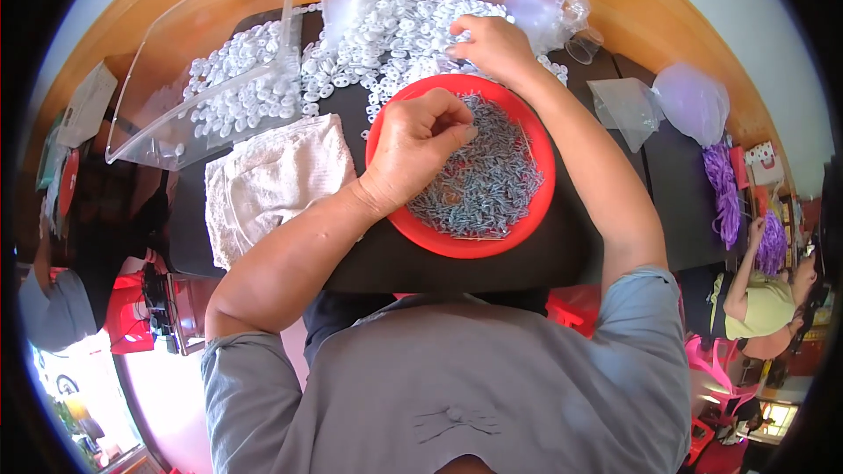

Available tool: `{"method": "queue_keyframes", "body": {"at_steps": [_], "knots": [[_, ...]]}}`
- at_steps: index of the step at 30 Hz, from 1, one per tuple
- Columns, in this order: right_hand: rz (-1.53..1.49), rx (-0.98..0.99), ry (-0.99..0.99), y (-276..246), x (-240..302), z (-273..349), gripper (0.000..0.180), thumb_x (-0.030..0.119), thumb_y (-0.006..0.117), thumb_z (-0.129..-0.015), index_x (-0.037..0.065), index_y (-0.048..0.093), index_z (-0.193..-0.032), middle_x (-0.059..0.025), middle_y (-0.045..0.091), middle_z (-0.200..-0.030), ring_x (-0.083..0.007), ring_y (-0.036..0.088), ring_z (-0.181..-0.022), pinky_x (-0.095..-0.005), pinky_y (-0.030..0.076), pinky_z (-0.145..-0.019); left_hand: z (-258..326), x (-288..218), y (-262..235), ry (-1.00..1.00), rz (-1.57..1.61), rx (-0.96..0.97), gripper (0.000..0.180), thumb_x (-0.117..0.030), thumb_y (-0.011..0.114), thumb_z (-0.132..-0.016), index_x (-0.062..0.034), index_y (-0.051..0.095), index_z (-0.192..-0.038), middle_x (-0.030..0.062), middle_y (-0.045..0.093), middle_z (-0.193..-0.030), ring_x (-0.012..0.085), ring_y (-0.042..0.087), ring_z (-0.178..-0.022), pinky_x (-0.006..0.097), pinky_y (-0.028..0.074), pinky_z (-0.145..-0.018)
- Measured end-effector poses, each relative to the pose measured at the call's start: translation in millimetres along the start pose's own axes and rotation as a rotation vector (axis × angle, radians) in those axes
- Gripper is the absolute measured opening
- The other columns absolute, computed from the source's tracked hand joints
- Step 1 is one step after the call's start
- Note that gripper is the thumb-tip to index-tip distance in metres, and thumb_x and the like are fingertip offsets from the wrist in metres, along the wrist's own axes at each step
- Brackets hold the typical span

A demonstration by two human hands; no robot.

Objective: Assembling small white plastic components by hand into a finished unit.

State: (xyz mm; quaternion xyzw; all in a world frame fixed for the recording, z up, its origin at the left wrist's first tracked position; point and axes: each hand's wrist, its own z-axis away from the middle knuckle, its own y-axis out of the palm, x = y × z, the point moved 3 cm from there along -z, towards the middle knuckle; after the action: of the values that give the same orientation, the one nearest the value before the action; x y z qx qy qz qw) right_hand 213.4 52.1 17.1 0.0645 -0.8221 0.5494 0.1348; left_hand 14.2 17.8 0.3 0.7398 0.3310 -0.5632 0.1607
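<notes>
My left hand [420, 142] hovers over a round red tray [543, 142] heaped with small grey metal screws [487, 180], its fingertips pinched together on what looks like one screw. My right hand [488, 44] reaches past the tray's far rim and rests its fingers on a spread pile of small white plastic rings [386, 35] lying on the dark table [465, 268]. What the right fingers grip is hidden under the hand.
A clear plastic bin [167, 105] at the left holds more white rings. A cream towel [268, 180] lies beside the tray. Clear bags [628, 105] and purple items [722, 189] sit at the right. Another person sits at the far right edge.
</notes>
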Motion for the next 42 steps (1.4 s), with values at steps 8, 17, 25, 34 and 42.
{"method": "queue_keyframes", "body": {"at_steps": [8,17,25,34,42], "knots": [[0.041,0.158,0.007,36,13,-37,0.018,0.027,0.068,-0.073,0.016,0.072,-0.087,-0.0066,0.07,-0.083,-0.0265,0.067,-0.083,-0.0414,0.051,-0.072,1,4,3,0.084,-0.048,-0.016,0.011,-0.001,0.07,-0.074,0.0013,0.062,-0.082,0.0088,0.062,-0.067,0.0147,0.06,-0.061,0.03,0.048,-0.057],[-0.438,0.09,0.078,25,-4,-31,0.02,0.006,0.065,-0.073,0.009,0.072,-0.091,-0.0085,0.069,-0.075,-0.0193,0.064,-0.067,-0.0334,0.05,-0.061,-6,9,-4,0.014,-0.153,-0.054,0.012,-0.003,0.071,-0.071,0.0009,0.064,-0.079,0.01,0.064,-0.068,0.0186,0.063,-0.063,0.032,0.049,-0.059],[-0.006,0.18,-0.077,23,54,-17,0.032,0.034,0.074,-0.07,0.014,0.071,-0.095,-0.0075,0.068,-0.08,-0.0238,0.064,-0.075,-0.0367,0.049,-0.069,-2,18,7,0.084,-0.166,0.044,0.013,-0.009,0.072,-0.069,-0.002,0.063,-0.076,0.0146,0.064,-0.07,0.0299,0.064,-0.067,0.039,0.05,-0.065],[0.133,0.254,-0.099,47,62,-29,0.013,0.013,0.06,-0.073,0.012,0.07,-0.081,-0.0093,0.07,-0.087,-0.0286,0.066,-0.086,-0.0415,0.05,-0.074,-1,14,8,0.102,-0.281,0.06,0.01,-0.01,0.068,-0.069,-0.0035,0.064,-0.075,0.0167,0.064,-0.073,0.0347,0.064,-0.075,0.044,0.049,-0.069],[0.041,0.247,-0.173,36,66,-19,0.015,0.011,0.059,-0.074,0.011,0.07,-0.084,-0.0106,0.069,-0.087,-0.0296,0.066,-0.085,-0.0429,0.05,-0.074,1,12,8,0.1,-0.328,0.076,0.01,-0.011,0.068,-0.069,-0.0038,0.064,-0.076,0.018,0.064,-0.074,0.0361,0.064,-0.076,0.045,0.05,-0.069]]}}
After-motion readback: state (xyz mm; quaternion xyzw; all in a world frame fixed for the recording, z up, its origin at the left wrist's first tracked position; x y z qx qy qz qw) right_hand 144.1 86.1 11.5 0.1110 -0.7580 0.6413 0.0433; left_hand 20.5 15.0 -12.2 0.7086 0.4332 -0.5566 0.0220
